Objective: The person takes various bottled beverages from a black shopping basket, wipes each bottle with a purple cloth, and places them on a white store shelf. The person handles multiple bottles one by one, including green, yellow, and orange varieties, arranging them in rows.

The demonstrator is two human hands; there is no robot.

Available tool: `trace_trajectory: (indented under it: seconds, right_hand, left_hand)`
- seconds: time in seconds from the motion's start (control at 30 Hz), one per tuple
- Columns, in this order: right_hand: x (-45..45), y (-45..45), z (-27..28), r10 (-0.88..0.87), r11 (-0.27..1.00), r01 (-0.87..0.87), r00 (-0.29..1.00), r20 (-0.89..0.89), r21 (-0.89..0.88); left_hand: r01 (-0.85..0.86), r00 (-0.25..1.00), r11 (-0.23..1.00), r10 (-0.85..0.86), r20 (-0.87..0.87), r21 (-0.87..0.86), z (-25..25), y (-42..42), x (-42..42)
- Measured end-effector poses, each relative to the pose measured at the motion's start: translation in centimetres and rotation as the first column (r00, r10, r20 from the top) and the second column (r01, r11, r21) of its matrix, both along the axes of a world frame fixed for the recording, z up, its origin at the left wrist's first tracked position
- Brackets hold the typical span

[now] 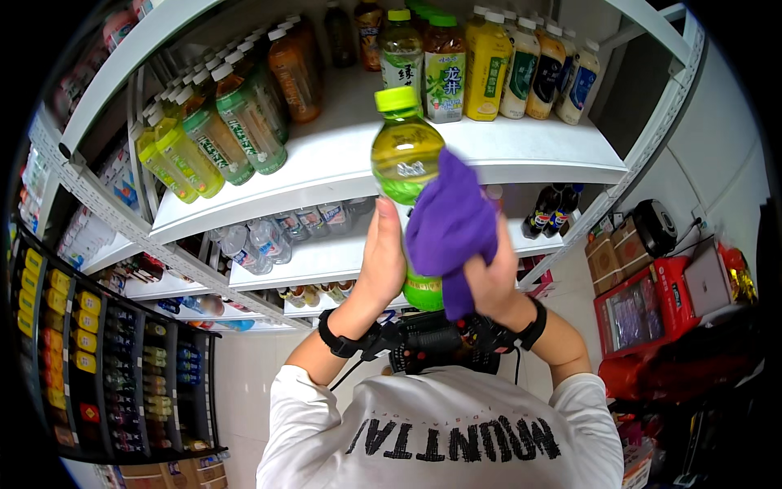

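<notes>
A large plastic bottle of green tea [407,150] with a bright green cap stands upright in front of my chest. My left hand [383,260] grips the bottle's side, its thumb pointing up along the label. A purple cloth [453,223] lies against the bottle's right side and front, held by my right hand [493,269]. The cloth hides much of the label and some of the right fingers. Both wrists wear black straps.
A white metal shelf [342,177] crosses the view ahead, bearing tea bottles [247,131] and other drinks. Water bottles [263,244] and cola bottles [547,211] stand one level down. At the left is a black drinks rack [122,367]; red boxes [647,305] are stacked at the right.
</notes>
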State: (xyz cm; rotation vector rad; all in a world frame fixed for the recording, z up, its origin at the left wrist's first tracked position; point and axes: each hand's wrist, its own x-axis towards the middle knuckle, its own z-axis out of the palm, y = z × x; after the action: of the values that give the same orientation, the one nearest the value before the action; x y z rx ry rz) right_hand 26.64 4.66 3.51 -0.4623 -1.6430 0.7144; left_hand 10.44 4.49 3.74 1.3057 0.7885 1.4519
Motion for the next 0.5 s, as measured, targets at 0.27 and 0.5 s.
trace_trajectory:
  seconds: [0.27, 0.5]
  right_hand:
    - [-0.6, -0.9, -1.7, -0.190, 0.880, 0.092, 0.968, 0.167, 0.465]
    - [0.2, 0.5, 1.9, -0.458, 0.641, 0.231, 0.881, 0.123, 0.732]
  left_hand:
    - [0.072, 0.968, 0.997, -0.078, 0.240, 0.032, 1.8, -1.4, 1.4]
    - [0.069, 0.994, 0.995, -0.074, 0.078, 0.066, -1.3, 0.0, -0.2]
